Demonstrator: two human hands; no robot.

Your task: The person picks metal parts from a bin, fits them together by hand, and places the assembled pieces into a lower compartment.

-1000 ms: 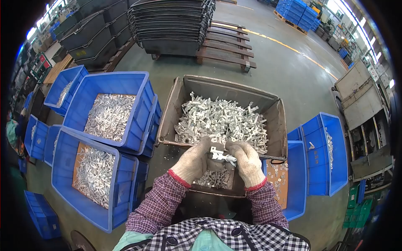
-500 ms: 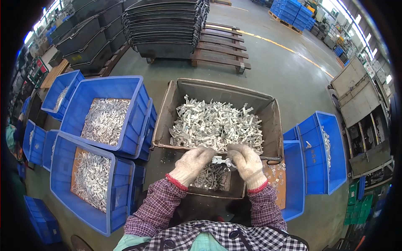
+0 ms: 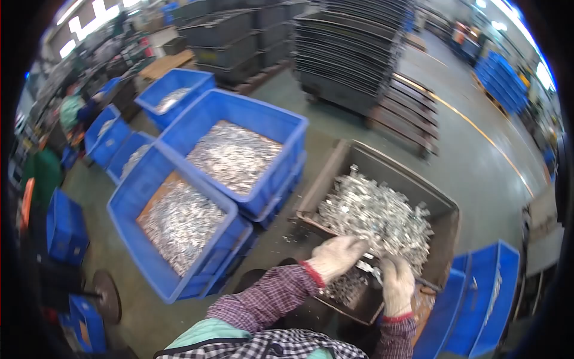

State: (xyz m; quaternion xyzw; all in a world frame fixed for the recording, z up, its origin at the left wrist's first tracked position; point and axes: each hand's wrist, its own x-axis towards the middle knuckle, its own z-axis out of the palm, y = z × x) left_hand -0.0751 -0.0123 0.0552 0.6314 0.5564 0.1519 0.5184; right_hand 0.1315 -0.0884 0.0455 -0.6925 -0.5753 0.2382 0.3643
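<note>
My left hand (image 3: 338,258), in a pale glove with a red cuff, has its fingers closed at the near rim of a worn grey bin (image 3: 397,170). Beside it on the right, my right hand (image 3: 397,285) is closed on a small metal part (image 3: 369,267). The part lies between both hands, and the left fingertips reach it. Many similar metal parts (image 3: 373,218) are heaped in the bin just beyond the hands. Below the hands is a smaller dark tray holding small pieces (image 3: 347,288). The image is blurred.
Blue crates (image 3: 230,110) with metal parts stand on the left, and more blue crates (image 3: 499,293) at the lower right. Stacked dark bins (image 3: 344,66) and a wooden pallet (image 3: 406,110) are behind. A person (image 3: 72,110) is at the far left.
The view has swung to the left, so the bin and both hands now appear further right and lower. Both hands stay close together around the metal part.
</note>
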